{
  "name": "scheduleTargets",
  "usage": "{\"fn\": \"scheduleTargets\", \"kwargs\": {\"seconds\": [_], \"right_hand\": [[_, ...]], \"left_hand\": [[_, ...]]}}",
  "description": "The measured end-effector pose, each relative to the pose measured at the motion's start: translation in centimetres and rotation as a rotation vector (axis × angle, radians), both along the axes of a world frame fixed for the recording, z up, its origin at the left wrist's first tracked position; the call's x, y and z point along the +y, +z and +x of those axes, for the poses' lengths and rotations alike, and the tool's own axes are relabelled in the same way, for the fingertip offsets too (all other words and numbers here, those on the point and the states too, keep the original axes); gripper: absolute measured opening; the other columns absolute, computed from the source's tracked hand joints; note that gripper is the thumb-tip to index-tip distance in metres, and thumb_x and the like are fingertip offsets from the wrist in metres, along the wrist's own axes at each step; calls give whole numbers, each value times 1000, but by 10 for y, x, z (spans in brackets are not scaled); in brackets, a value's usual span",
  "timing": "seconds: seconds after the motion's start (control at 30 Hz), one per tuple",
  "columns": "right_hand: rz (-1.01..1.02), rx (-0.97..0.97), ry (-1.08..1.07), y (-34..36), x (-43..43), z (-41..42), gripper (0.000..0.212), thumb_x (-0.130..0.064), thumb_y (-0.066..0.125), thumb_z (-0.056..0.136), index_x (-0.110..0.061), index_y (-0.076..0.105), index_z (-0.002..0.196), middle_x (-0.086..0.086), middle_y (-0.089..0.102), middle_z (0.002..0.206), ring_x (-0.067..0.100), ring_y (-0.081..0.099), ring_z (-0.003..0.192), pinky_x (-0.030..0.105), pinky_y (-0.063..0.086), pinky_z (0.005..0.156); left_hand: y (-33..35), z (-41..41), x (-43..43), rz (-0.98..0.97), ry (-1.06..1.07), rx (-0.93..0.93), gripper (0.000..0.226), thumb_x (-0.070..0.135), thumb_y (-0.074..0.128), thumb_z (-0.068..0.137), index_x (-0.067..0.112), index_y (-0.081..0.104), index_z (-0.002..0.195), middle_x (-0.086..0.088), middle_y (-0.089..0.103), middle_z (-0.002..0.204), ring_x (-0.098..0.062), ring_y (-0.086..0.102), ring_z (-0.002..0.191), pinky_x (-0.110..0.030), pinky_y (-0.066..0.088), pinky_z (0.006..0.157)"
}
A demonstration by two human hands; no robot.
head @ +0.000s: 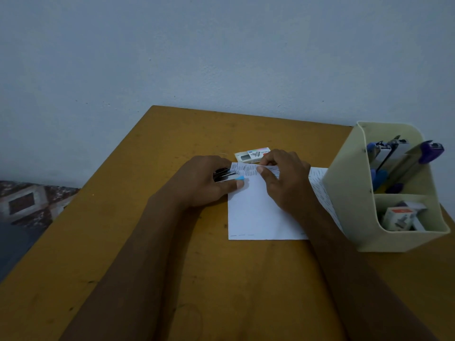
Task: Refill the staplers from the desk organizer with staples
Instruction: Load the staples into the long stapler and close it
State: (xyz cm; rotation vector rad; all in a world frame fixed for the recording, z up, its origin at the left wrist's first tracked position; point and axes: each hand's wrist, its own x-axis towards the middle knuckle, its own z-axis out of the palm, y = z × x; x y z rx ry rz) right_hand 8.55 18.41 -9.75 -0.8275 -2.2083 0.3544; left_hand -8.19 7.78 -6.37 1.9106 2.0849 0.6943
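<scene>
My left hand (pixel 204 180) grips a small black and blue stapler (pixel 226 175) at the upper left edge of a white sheet of paper (pixel 253 212). The sheet carries many staple marks along its top edge. My right hand (pixel 280 178) pinches that top edge just right of the stapler. A small box of staples (pixel 251 155) lies on the desk just behind both hands. The cream desk organizer (pixel 354 193) stands at the right, with several blue and purple staplers (pixel 398 158) in its rear compartment and staple boxes (pixel 401 216) in its front one.
The yellow-brown desk (pixel 147 242) butts against a pale wall at the back. Its left edge drops to a patterned floor (pixel 24 207). The organizer sits close to the desk's right edge and overlaps the paper's right side.
</scene>
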Motion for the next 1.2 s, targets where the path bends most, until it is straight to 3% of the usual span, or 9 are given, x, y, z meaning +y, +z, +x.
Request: {"fn": "scheduleTargets", "kwargs": {"seconds": [0.23,0.6,0.9,1.2], "right_hand": [[-9,-30,-19,0,1,0,4,-22,59,86,-21,56,88,-11,56,92,6,42,90,29,20,83],[11,-12,4,-1,1,0,9,-27,53,84,-21,58,87,-7,62,93,6,43,89,27,19,80],[29,-3,10,-2,0,-1,9,-26,53,83,-20,58,86,-4,63,91,10,47,89,31,23,81],[10,-11,-1,-3,2,-1,2,-22,57,86,-22,56,87,-14,54,90,5,41,89,28,19,81]], "left_hand": [[0,0,0,27,-11,21,38,50,58,86,18,64,106,2,62,96,-12,54,77,-38,48,66],[-3,0,4,21,-2,68,37,48,58,88,19,62,110,8,56,88,-8,50,71,-24,38,57],[-2,3,8,34,39,96,36,45,58,88,16,70,107,-2,67,87,-15,55,68,-35,44,58],[2,6,4,-46,23,9,37,52,65,81,21,60,101,10,58,86,-12,53,72,-30,44,57]]}}
